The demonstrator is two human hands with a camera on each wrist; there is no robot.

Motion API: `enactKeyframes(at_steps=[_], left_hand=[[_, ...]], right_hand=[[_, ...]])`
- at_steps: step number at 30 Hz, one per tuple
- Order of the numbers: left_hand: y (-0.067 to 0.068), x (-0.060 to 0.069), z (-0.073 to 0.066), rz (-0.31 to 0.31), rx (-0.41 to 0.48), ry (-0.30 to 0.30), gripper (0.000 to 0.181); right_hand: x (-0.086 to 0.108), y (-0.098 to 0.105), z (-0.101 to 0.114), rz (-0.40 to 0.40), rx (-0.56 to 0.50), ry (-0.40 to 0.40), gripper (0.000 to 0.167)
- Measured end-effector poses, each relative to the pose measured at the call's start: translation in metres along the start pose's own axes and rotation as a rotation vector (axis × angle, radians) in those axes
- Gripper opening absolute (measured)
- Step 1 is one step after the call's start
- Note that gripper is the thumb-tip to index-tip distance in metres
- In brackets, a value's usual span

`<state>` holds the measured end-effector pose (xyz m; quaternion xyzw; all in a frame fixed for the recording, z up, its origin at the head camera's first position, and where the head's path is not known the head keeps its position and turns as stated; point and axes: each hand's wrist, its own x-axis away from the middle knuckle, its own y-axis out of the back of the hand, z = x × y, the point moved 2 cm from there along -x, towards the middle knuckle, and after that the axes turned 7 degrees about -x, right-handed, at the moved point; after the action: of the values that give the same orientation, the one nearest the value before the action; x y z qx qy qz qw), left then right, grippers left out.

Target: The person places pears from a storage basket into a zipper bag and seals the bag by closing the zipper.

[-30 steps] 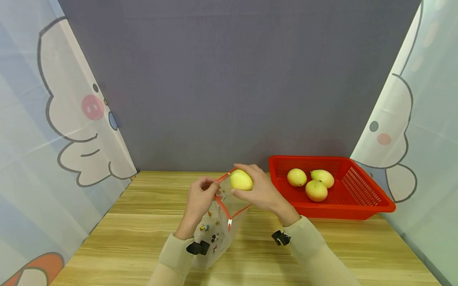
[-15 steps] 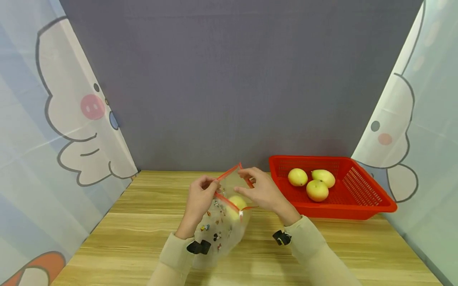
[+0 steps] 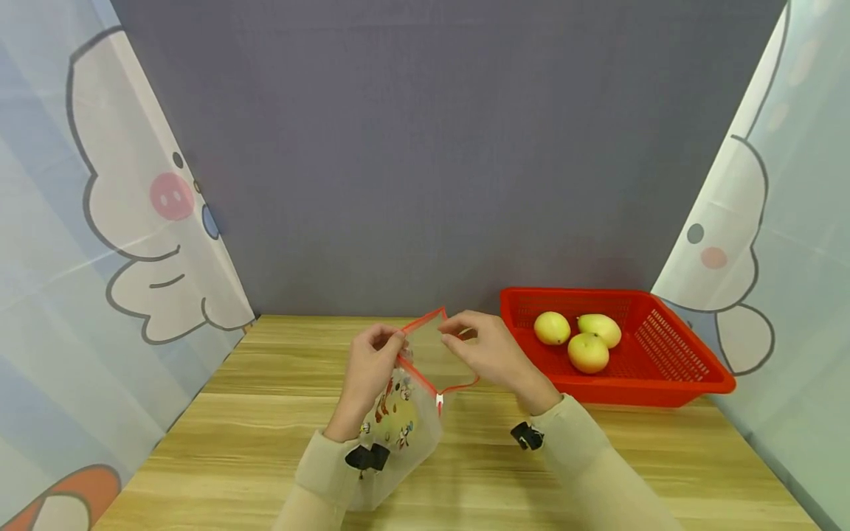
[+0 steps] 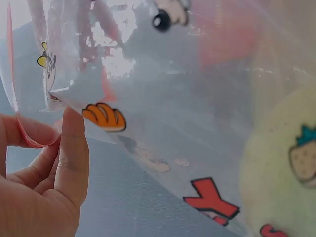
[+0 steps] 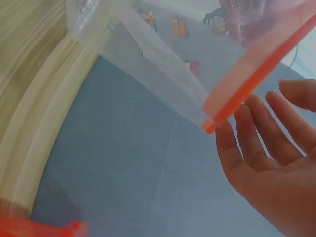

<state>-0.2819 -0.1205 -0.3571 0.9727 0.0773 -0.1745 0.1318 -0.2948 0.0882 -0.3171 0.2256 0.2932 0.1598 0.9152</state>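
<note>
Between the left hand [image 3: 372,369] and the right hand [image 3: 493,355], a clear bag [image 3: 420,436] is held open, yellow fruit [image 4: 271,168] inside. Limp, slippery film is to be expected, weighted by the fruit, best taken along the red rim [image 3: 418,375]. There it is pinched by the left; the right's fingers are loosely parted at it, nothing visibly gripped.

A wood-grained table [image 3: 232,428] carries a red slotted basket [image 3: 637,392] toward its far right

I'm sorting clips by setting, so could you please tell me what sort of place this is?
Probably a staged tabletop booth: a wood-grain table, a grey backdrop behind it and cartoon-printed curtains on both sides.
</note>
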Motion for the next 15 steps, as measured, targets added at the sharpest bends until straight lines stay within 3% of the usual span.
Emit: enactKeyframes(at_steps=[7, 15], left_hand=[[0.0, 0.0, 0.0, -0.013, -0.021, -0.011, 0.013], [-0.001, 0.0, 0.0, -0.004, -0.003, -0.02, 0.014]], right_hand=[[-0.004, 0.008, 0.003, 0.045, 0.056, 0.015, 0.015], [-0.008, 0.015, 0.002, 0.109, 0.238, -0.003, 0.02]])
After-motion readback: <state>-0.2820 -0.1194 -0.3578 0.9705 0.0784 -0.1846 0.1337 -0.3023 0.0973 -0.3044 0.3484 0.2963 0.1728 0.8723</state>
